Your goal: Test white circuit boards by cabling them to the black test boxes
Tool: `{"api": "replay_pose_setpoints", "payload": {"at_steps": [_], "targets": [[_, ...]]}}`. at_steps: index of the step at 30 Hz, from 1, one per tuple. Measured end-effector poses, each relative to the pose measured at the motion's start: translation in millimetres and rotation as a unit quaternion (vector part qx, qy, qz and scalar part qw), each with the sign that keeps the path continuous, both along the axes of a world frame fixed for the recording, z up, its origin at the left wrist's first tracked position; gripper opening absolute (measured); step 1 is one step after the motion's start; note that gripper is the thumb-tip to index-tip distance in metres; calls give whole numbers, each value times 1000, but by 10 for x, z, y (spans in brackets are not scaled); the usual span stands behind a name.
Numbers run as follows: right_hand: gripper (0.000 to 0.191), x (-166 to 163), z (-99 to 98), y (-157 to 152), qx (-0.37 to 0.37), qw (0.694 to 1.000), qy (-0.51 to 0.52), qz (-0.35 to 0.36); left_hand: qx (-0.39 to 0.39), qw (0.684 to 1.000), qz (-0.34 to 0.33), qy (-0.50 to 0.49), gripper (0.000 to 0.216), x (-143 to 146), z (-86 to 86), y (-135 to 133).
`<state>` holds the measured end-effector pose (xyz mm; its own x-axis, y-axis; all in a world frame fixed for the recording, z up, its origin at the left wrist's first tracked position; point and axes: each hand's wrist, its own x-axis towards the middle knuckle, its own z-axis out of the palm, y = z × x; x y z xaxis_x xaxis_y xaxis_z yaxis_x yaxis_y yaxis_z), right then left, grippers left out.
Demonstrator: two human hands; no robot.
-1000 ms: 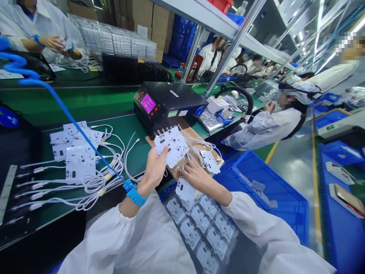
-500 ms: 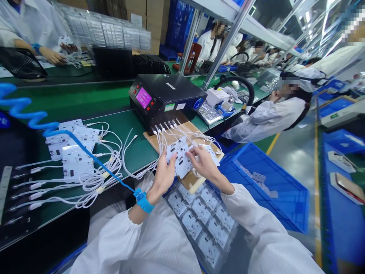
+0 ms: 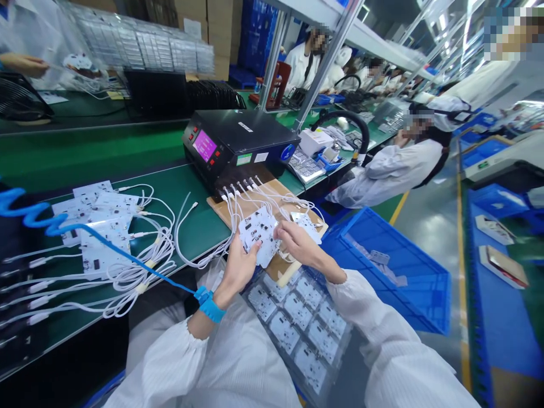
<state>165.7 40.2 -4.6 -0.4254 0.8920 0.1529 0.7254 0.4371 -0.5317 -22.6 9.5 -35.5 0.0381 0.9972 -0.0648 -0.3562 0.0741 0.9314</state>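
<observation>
My left hand [image 3: 240, 265], a blue strap on its wrist, grips a white circuit board [image 3: 259, 235] by its lower left edge, thumb on top. The board is tilted above the brown mat [image 3: 221, 211]. At the board's right edge, the fingers of my right hand [image 3: 300, 245] are pinched together; what they hold is hidden. Another white board [image 3: 308, 224] lies on the mat just behind the right hand. White cables [image 3: 267, 198] run from the black tester box [image 3: 244, 139] to this area. Below my hands, a clear tray [image 3: 293, 317] holds several similar boards.
On the left of the bench lie several connected boards [image 3: 106, 243] and a bundle of white cables [image 3: 140, 277]. A coiled blue cord [image 3: 97, 232] stretches to my left wrist. To the right stands a blue bin [image 3: 408, 289]. A co-worker [image 3: 403, 164] sits beyond it.
The board in my left hand has turned and now shows its face more fully. My right fingers have drawn closer together at its edge. The whole view has shifted slightly.
</observation>
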Motion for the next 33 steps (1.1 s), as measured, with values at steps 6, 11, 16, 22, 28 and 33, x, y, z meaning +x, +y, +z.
{"api": "replay_pose_setpoints", "payload": {"at_steps": [6, 11, 16, 22, 28, 33], "targets": [[43, 194, -194, -241, 109, 978, -175, -20, -14, 999, -9, -51, 53, -36, 53, 12], [34, 208, -395, -308, 99, 984, -145, 19, -19, 998, 23, -46, 57, -74, 23, 48], [30, 190, -528, -303, 104, 989, -106, 25, -25, 997, 25, -68, 61, -124, -26, 84], [28, 193, -516, -281, 81, 994, -71, 24, -30, 996, 40, -73, 65, -138, 37, 86], [47, 179, -519, -315, 54, 993, -99, 37, -23, 992, 67, -106, 61, -229, 212, 128], [67, 221, -164, -405, 17, 989, -91, 118, -18, 991, 81, -106, 62, -274, 255, 222]]}}
